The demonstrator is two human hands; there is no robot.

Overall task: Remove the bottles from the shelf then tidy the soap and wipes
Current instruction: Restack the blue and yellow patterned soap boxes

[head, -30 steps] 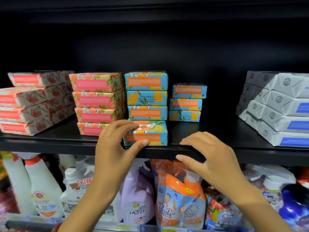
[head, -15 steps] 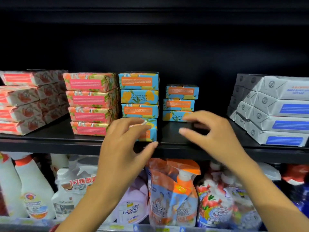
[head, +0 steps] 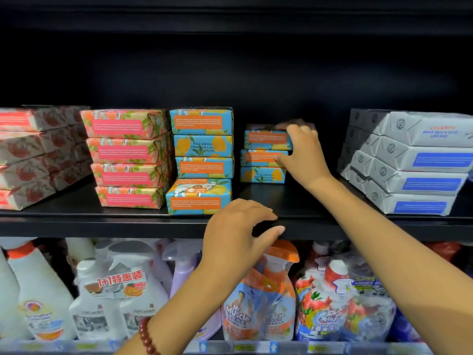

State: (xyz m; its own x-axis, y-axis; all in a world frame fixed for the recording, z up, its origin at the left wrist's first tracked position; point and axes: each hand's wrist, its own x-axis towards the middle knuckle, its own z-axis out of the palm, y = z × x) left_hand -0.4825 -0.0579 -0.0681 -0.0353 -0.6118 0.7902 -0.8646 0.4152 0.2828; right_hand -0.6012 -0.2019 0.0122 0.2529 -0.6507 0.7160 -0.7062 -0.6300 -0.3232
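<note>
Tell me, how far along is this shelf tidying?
Done: no bottles stand on the soap shelf. In hand: the right hand grips the short blue soap stack at the back. Remaining: probably pulling it forward and squaring the jutting bottom box beside it.

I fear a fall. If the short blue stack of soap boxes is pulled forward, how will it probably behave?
The short blue stack holds flat, square-edged boxes, so rolling seems unlikely. They lie offset, so layers may slide apart. The right hand has its grip on only the upper two; the bottom box might stay behind.
</note>
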